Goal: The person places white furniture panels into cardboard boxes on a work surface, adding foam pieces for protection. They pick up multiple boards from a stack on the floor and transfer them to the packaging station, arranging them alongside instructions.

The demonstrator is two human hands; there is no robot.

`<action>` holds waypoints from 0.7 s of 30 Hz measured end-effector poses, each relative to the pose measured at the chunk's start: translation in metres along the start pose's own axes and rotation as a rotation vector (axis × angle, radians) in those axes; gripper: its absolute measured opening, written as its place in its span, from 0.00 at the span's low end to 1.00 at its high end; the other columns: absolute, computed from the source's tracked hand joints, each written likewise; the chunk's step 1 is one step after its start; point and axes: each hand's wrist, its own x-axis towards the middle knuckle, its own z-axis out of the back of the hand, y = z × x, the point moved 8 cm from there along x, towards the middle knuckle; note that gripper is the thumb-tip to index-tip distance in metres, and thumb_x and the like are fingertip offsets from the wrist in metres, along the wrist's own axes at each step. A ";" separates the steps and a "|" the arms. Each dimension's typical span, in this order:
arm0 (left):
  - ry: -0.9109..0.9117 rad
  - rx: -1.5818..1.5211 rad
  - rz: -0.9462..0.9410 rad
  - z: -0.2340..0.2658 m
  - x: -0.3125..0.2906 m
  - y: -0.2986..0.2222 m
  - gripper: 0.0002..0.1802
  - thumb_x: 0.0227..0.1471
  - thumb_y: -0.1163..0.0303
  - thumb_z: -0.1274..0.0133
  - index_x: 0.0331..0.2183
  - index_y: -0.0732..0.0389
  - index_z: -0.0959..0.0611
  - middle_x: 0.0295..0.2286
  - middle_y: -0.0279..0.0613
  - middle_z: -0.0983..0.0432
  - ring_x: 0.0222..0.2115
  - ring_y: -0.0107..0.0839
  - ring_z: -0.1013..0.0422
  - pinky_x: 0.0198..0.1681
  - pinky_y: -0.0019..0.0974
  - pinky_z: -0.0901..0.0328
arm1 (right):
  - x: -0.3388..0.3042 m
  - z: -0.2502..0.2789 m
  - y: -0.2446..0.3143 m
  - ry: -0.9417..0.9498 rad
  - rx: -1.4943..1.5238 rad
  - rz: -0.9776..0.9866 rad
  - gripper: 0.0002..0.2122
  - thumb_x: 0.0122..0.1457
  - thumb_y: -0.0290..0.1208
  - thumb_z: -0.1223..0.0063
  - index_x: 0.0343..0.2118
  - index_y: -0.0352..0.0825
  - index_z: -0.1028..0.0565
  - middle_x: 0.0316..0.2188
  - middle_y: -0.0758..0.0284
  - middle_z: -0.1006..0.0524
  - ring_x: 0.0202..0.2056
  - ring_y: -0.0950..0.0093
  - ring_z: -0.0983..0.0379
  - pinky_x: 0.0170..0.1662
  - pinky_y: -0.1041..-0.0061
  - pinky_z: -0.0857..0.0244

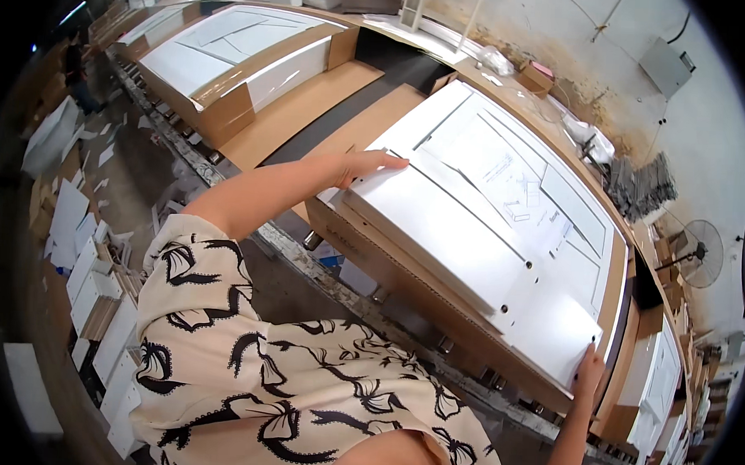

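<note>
White furniture panels with small dark holes lie stacked in an open brown cardboard carton in front of me. My left hand grips the left end of the near panel, thumb on top and the other fingers mostly hidden. At the opposite end, my right hand is closed on the near right corner of a white panel, its thumb by a hole. Whether both hands are on the same board, I cannot tell. A printed sheet or panel with line drawings lies among the boards farther back.
The carton sits on a roller conveyor. Another carton of white panels stands far left, and one more at the right. Offcut boards lean at the lower left. A round fan stands by the right wall.
</note>
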 end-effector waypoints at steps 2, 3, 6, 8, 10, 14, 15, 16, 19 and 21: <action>-0.087 0.049 0.057 0.001 -0.010 0.006 0.36 0.47 0.45 0.49 0.51 0.60 0.31 0.45 0.47 0.30 0.43 0.33 0.30 0.42 0.36 0.36 | -0.007 -0.009 0.004 0.009 0.071 0.020 0.23 0.59 0.45 0.54 0.14 0.30 0.34 0.13 0.72 0.38 0.17 0.81 0.44 0.20 0.73 0.47; -0.025 0.017 0.063 -0.008 -0.022 0.001 0.35 0.48 0.45 0.50 0.49 0.61 0.30 0.44 0.47 0.29 0.41 0.33 0.29 0.41 0.34 0.35 | -0.008 -0.011 0.008 0.044 0.038 0.007 0.23 0.59 0.45 0.54 0.14 0.32 0.35 0.12 0.73 0.39 0.17 0.81 0.45 0.20 0.73 0.48; 0.066 -0.072 0.112 -0.018 -0.032 0.009 0.33 0.48 0.46 0.50 0.48 0.62 0.29 0.41 0.46 0.26 0.38 0.33 0.27 0.39 0.33 0.34 | 0.006 -0.018 0.009 0.207 0.019 -0.075 0.22 0.60 0.44 0.56 0.13 0.35 0.37 0.12 0.76 0.41 0.16 0.84 0.47 0.19 0.76 0.52; 0.030 -0.147 0.122 -0.017 -0.034 0.012 0.33 0.48 0.46 0.50 0.48 0.62 0.28 0.40 0.46 0.26 0.36 0.33 0.27 0.37 0.33 0.34 | 0.006 -0.023 0.016 0.178 -0.013 -0.050 0.21 0.60 0.42 0.56 0.14 0.34 0.36 0.11 0.75 0.40 0.16 0.84 0.47 0.18 0.77 0.52; -0.001 -0.133 0.109 -0.027 -0.040 -0.003 0.33 0.48 0.46 0.51 0.47 0.62 0.28 0.40 0.47 0.26 0.37 0.33 0.27 0.38 0.33 0.35 | 0.017 -0.025 0.012 0.147 -0.105 -0.025 0.21 0.60 0.42 0.56 0.14 0.33 0.36 0.12 0.74 0.40 0.16 0.83 0.46 0.19 0.76 0.52; -0.083 -0.060 0.164 -0.016 -0.039 -0.001 0.32 0.49 0.48 0.51 0.47 0.63 0.28 0.41 0.49 0.27 0.38 0.35 0.28 0.41 0.31 0.36 | 0.023 -0.030 -0.001 0.163 -0.077 -0.088 0.21 0.60 0.42 0.56 0.15 0.32 0.35 0.12 0.73 0.40 0.17 0.81 0.46 0.20 0.74 0.49; -0.114 -0.036 0.181 -0.012 -0.036 0.003 0.31 0.50 0.49 0.51 0.47 0.64 0.28 0.41 0.49 0.27 0.39 0.35 0.28 0.41 0.33 0.37 | 0.021 -0.035 0.001 0.204 0.018 -0.115 0.21 0.60 0.43 0.56 0.14 0.32 0.35 0.12 0.73 0.40 0.18 0.81 0.46 0.21 0.75 0.49; -0.144 -0.013 0.197 -0.007 -0.032 0.008 0.31 0.50 0.50 0.51 0.47 0.65 0.28 0.41 0.50 0.27 0.39 0.35 0.29 0.42 0.34 0.37 | 0.013 -0.037 0.002 0.214 0.014 -0.119 0.21 0.60 0.43 0.56 0.14 0.32 0.35 0.12 0.73 0.40 0.18 0.81 0.46 0.21 0.75 0.49; -0.113 -0.039 0.148 0.000 -0.013 0.017 0.34 0.51 0.51 0.52 0.49 0.70 0.32 0.41 0.52 0.28 0.38 0.37 0.29 0.43 0.37 0.37 | 0.004 -0.042 0.003 0.185 -0.115 -0.136 0.20 0.59 0.43 0.55 0.15 0.34 0.35 0.14 0.74 0.39 0.19 0.82 0.46 0.21 0.77 0.49; -0.165 0.088 0.210 0.005 -0.009 0.020 0.34 0.52 0.51 0.52 0.49 0.70 0.33 0.42 0.52 0.30 0.39 0.38 0.30 0.43 0.38 0.37 | 0.000 -0.051 -0.005 0.277 -0.023 -0.290 0.18 0.59 0.42 0.55 0.18 0.35 0.34 0.15 0.75 0.38 0.20 0.84 0.45 0.22 0.78 0.49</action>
